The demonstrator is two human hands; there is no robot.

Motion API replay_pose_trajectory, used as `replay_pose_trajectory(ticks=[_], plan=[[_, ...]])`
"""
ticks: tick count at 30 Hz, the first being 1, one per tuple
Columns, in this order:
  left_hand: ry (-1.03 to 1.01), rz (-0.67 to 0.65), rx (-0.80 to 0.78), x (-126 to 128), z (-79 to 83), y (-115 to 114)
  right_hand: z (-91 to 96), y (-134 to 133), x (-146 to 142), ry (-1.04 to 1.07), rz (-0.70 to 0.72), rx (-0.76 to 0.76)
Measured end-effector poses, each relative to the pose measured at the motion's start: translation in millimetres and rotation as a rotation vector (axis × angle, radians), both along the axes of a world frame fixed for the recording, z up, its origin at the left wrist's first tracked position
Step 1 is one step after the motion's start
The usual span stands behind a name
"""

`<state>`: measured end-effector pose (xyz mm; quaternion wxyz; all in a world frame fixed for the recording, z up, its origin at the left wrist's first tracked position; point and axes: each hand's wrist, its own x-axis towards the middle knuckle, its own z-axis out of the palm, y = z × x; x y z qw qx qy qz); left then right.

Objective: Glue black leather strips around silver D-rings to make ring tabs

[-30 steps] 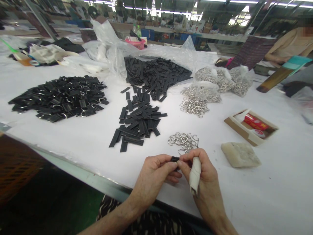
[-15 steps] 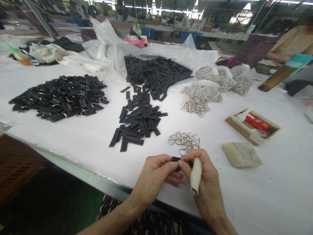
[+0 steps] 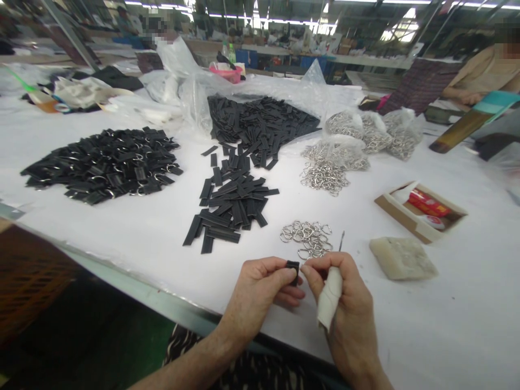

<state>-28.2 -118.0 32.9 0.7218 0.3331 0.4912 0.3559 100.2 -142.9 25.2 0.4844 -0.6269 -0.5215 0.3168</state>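
Left hand (image 3: pixel 255 290) pinching, right hand (image 3: pixel 352 295) curled

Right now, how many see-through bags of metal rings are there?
4: front bag, beside loose rings; farther back, left bag, middle bag, right bag. More may be hidden.

In front of you, no word or number can be read clearly. The red packet (image 3: pixel 427 202) in the open box (image 3: pixel 400 218) carries pale marks, but they are too blurred for you to read.

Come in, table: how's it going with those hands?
Left hand pinching small black strip. Right hand gripping white-handled tool, tip pointing away. Loose metal rings just beyond.
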Motion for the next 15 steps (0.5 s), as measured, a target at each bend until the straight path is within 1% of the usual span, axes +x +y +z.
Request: replay_pose_trajectory(ticks=[2, 4, 8, 10, 13, 15], plan=[[0.005, 0.004, 0.002, -0.5, 0.0, 1.3, 5.1, -0.4, 6.6, -0.023, -0.024, 0.037], [-0.005, 0.001, 0.005, -1.3, 0.4, 2.9, 10.8, -1.3, 15.0, 0.005, -0.055, 0.051], [-0.018, 0.001, -0.003, -2.7, 1.3, 4.9, 17.5, -3.9, 32.7, 0.187, -0.115, 0.139], [-0.023, 0.006, -0.006, -3.0, 1.5, 5.2, 18.4, -5.6, 41.0, 0.235, -0.142, 0.183], [-0.017, 0.009, -0.015, -3.1, 1.2, 5.9, 18.6, -10.7, 54.8, 0.21, -0.172, 0.196], [-0.004, 0.009, -0.016, -3.0, 0.9, 7.2, 18.3, -16.1, 66.0, 0.119, -0.197, 0.209]])
